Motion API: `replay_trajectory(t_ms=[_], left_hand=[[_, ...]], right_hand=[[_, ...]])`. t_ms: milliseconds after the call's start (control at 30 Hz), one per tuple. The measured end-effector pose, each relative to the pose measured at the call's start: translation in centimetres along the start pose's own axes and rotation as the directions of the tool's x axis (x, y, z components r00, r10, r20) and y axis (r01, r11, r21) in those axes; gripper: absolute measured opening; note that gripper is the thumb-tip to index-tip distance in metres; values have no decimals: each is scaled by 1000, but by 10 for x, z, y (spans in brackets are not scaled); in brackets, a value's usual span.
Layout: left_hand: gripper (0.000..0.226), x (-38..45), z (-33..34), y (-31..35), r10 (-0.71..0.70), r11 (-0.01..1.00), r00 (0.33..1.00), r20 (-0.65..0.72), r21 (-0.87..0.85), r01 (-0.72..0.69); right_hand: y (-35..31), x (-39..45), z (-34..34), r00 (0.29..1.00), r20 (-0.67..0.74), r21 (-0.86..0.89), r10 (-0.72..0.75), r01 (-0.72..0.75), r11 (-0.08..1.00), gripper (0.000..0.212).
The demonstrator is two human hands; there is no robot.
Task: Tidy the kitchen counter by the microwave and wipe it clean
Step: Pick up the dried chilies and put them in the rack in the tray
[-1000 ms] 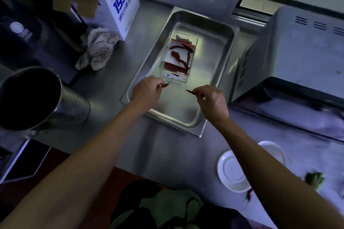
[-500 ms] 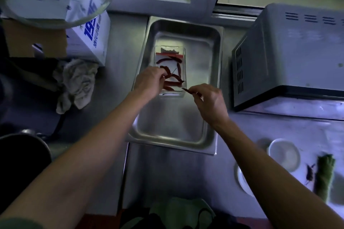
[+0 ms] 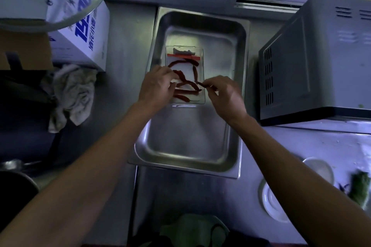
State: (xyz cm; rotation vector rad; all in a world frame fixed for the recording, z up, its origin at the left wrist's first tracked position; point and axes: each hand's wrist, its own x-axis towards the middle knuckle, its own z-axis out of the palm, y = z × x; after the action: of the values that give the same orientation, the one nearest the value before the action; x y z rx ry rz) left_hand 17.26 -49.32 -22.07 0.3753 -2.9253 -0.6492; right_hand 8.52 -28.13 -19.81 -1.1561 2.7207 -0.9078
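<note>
My right hand [image 3: 224, 94] pinches a dried chili [image 3: 201, 84] at ten o'clock; my left hand [image 3: 156, 86] touches chilies, its grip unclear.

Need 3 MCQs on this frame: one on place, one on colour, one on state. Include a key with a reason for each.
1. Where does the clear container sit?
A. on the microwave
B. inside the steel tray
C. on the white plate

2. What colour are the chillies in it?
A. red
B. yellow
C. white

3. What is the right hand doing?
A. lying flat on the counter
B. gripping the rag
C. pinching a chilli over the container

Key: 1 B, the tray's rim surrounds the container; 2 A, they show dark red against the clear base; 3 C, its fingers close on a thin red piece at the container's right edge, while the rag lies untouched far to the left.
</note>
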Motion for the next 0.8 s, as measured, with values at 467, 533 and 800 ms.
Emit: replay_trajectory(t_ms=[467, 533, 800], left_hand=[[29, -47, 9, -17, -121, 992, 992, 27, -41, 122], [35, -50, 8, -16, -123, 992, 991, 45, -37, 125], [45, -53, 4, -13, -104, 994, 992, 73, -6, 105]], right_hand=[[-37, 62, 43, 991, 111, -47, -69, 74, 996, 25], [-39, 62, 46, 992, 108, -61, -72, 79, 995, 31], [-40, 54, 49, 974, 159, -171, -160, 187, 967, 30]])
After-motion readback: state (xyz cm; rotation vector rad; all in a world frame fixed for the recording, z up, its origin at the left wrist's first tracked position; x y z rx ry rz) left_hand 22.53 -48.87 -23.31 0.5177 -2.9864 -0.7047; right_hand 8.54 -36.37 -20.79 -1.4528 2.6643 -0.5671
